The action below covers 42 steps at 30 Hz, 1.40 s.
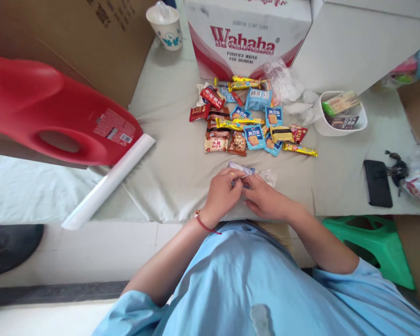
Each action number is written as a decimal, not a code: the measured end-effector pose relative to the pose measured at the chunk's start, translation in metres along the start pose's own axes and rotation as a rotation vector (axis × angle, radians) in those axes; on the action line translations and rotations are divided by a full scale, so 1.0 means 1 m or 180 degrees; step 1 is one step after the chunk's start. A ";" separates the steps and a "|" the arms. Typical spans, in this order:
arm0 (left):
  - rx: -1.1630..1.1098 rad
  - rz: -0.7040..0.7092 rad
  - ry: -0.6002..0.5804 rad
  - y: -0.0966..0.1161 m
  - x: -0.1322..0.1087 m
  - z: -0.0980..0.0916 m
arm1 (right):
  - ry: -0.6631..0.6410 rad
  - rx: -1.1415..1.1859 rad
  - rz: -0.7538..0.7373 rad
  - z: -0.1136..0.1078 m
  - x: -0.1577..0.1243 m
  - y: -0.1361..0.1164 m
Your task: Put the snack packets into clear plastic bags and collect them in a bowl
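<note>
Close together at the table's front edge, my left hand (222, 192) and my right hand (266, 197) pinch a small blue-and-white plastic packet (237, 166) between their fingers. My fingers hide much of it, so its contents cannot be made out. Just right of it, near my right fingers, lies a crumpled clear plastic wrapper (269, 177). Beyond my hands is a spread of small wrapped snacks: several blue snack packets (255, 136), yellow stick packets (300, 149), red wrappers (199, 112) and a brown cookie packet (237, 143).
A Wahaha water carton (247, 28) stands behind the snacks. Right of them is a white tub (346, 130) holding packets, then a black phone (377, 183). On the left are a red jug (31, 107), a white roll (108, 182) and a paper cup (170, 35).
</note>
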State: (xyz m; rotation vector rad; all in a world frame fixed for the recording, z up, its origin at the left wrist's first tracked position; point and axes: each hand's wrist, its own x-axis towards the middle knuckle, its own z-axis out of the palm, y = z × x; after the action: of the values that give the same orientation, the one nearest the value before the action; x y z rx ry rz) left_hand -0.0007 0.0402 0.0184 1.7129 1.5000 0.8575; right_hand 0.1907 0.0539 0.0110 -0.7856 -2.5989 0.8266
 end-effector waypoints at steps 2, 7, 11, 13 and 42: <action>0.0648 0.0328 -0.0177 -0.002 -0.004 0.009 | 0.0063 0.0372 -0.0128 -0.002 -0.012 -0.002; 0.1857 0.0958 -0.0267 -0.012 -0.026 0.024 | 0.1820 0.0728 0.1478 -0.002 -0.035 0.012; 0.2131 0.1148 -0.0141 -0.020 -0.034 0.031 | 0.2212 0.0289 0.2648 0.002 -0.033 0.030; 0.2163 0.1178 -0.0126 -0.022 -0.034 0.032 | 0.1624 0.0425 0.2633 0.003 -0.033 0.033; 0.2148 0.1326 -0.0312 -0.033 -0.041 0.044 | 0.1093 0.0317 0.1931 -0.025 0.048 0.007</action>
State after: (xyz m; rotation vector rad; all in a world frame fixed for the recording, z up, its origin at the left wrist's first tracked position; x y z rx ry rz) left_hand 0.0141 -0.0005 -0.0349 2.5840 1.4826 0.4636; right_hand 0.1661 0.0974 0.0325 -1.5662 -2.0139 0.8656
